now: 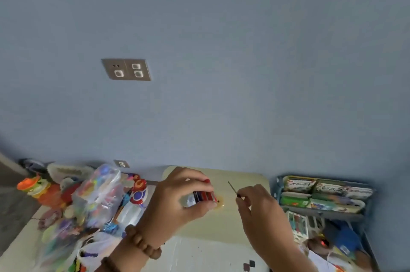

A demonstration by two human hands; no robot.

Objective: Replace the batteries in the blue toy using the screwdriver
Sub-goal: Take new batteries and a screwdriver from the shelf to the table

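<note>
Clear bag of coloured toys [97,194] lies left of the pale yellow table [221,227]. Over the table, left hand [177,200] has fingers curled round the battery pack [200,197]: red and dark cells, silvery end. Over the table's right part, right hand [261,211] pinches the thin screwdriver [232,188], tip up. Book rack [321,196] stands right of table. Blue wall [244,72] behind.

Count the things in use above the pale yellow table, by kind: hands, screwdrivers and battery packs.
Hands: 2, the left hand and the right hand
Screwdrivers: 1, the thin screwdriver pinched by the right hand
Battery packs: 1, the battery pack gripped by the left hand
Total: 4
</note>
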